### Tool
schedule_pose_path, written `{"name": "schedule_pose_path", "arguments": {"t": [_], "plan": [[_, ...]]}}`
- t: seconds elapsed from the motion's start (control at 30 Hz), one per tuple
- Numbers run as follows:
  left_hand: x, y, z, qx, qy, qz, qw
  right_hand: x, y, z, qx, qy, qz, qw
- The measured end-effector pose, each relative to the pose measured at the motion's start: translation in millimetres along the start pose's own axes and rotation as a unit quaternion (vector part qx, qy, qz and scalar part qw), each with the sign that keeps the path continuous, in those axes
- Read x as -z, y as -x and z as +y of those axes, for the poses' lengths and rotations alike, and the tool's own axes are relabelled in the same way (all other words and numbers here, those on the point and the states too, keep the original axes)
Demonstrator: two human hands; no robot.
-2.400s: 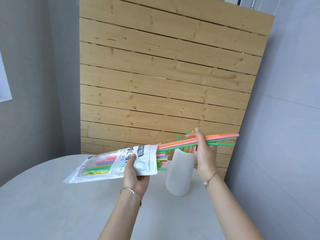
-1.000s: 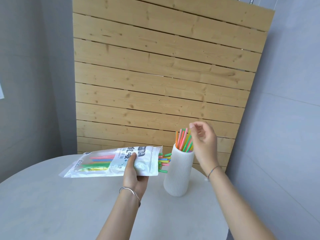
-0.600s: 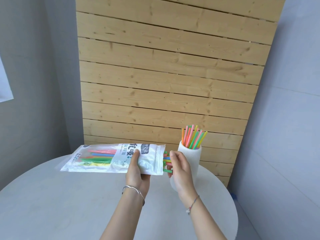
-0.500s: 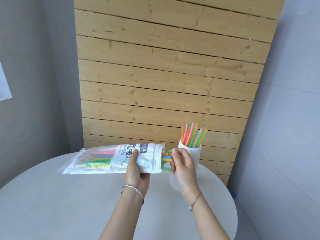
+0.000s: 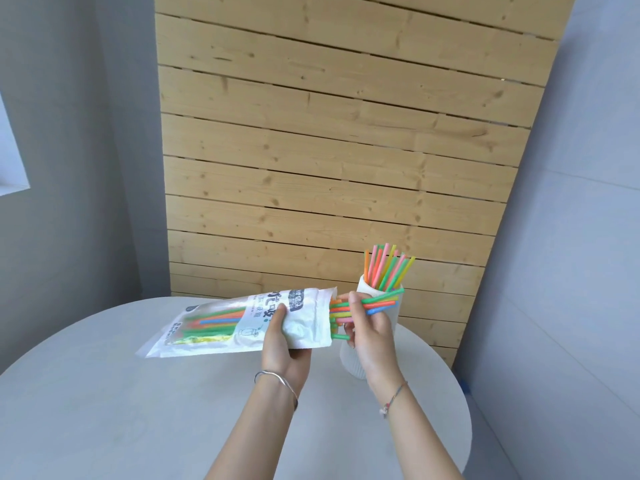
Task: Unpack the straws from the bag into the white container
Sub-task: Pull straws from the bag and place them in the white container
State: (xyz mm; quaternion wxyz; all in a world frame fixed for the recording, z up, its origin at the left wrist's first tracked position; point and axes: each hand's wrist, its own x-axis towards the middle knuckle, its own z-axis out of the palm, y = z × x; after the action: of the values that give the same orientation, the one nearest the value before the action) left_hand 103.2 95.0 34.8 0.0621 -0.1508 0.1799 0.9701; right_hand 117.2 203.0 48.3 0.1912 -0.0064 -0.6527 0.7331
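Note:
My left hand (image 5: 280, 344) grips the white plastic straw bag (image 5: 239, 322) near its open mouth and holds it level above the table. Coloured straws show through its clear window. My right hand (image 5: 369, 332) is closed on a few straws (image 5: 379, 303), green, orange and blue, that stick out of the bag's mouth to the right. Behind that hand stands the white ribbed container (image 5: 396, 308), upright, with several coloured straws (image 5: 388, 268) fanning out of its top. Its lower part is partly hidden by my right hand.
The round grey table (image 5: 121, 410) holds only the container, near its far right edge. A wooden slat panel (image 5: 329, 150) rises right behind the table. Grey walls stand on both sides.
My right hand dropped a bunch of straws into the container, came back down to the bag's mouth, and has now closed on a few straws and drawn them partly out to the right.

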Motion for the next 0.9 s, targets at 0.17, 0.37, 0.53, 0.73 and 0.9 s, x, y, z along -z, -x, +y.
{"name": "schedule_pose_path", "arguments": {"t": [0.17,0.37,0.53,0.73,0.9], "plan": [[3.4,-3.1,13.3,-0.019,0.033,0.004,0.999,25.1,-9.4,-16.8,0.046,-0.093,0.147,0.984],[-0.7,-2.4,7.5,-0.007,0.027,0.003,1.0,16.4,-5.7,-16.1,0.018,-0.058,0.097,0.993],[-4.3,-2.8,1.3,-0.005,0.029,0.005,1.0,12.1,-12.3,-14.9,0.02,-0.003,0.076,0.997],[-3.1,-11.1,13.8,-0.032,0.038,0.002,0.999,52.4,-42.3,-56.3,0.105,-0.044,0.16,0.981],[-0.7,-16.1,15.7,-0.035,0.041,0.014,0.998,71.1,-73.1,-91.8,0.187,0.017,0.171,0.967]]}}
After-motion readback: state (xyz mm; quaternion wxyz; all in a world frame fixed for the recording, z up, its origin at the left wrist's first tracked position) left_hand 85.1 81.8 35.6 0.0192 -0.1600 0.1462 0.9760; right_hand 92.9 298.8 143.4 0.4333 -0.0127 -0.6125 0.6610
